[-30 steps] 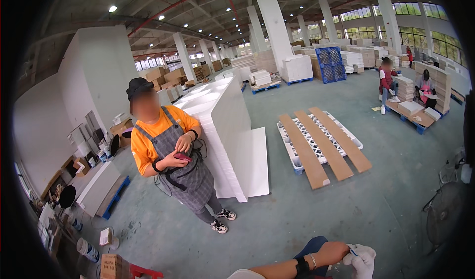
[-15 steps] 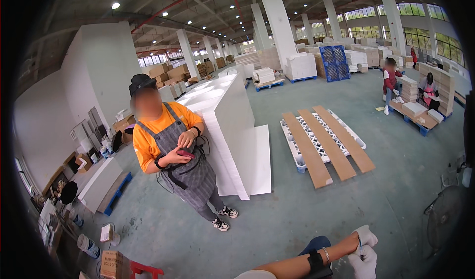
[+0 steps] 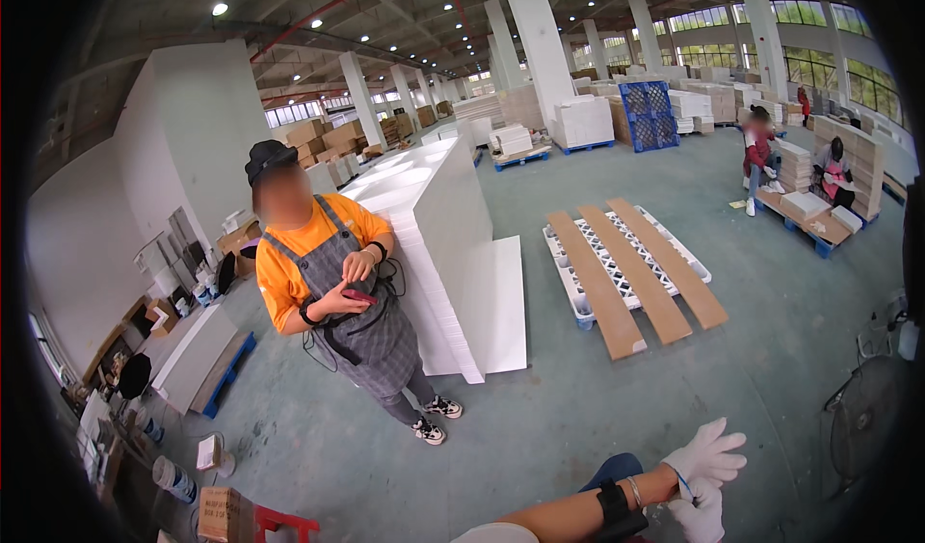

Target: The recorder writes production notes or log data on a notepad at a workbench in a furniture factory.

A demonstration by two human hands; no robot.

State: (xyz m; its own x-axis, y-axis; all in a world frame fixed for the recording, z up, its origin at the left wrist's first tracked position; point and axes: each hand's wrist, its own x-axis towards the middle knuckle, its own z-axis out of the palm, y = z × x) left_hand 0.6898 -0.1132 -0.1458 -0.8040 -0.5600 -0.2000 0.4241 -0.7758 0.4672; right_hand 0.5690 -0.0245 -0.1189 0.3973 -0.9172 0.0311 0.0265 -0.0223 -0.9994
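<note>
My left forearm reaches across from the lower edge, with a black band and a bracelet near its wrist. A white knit glove covers my left hand [image 3: 710, 453], whose fingers are stretched out and spread. Just below it, my right hand [image 3: 698, 516], also in a white glove, pinches the left glove's cuff [image 3: 683, 485] at the wrist, where a thin blue edge shows. The right hand's fingertips are partly hidden against the cuff.
A person in an orange shirt and grey apron [image 3: 361, 283] stands beside a tall white panel stack [image 3: 443, 244]. Three brown boards [image 3: 641, 268] lie across a white pallet. A fan [image 3: 862, 418] stands at right. A carton [image 3: 220, 514] and red stool [image 3: 284, 522] are lower left.
My left hand has opened from a bent, bunched shape, its fingers now spread to the right. My right hand remains at the left wrist, slightly further left.
</note>
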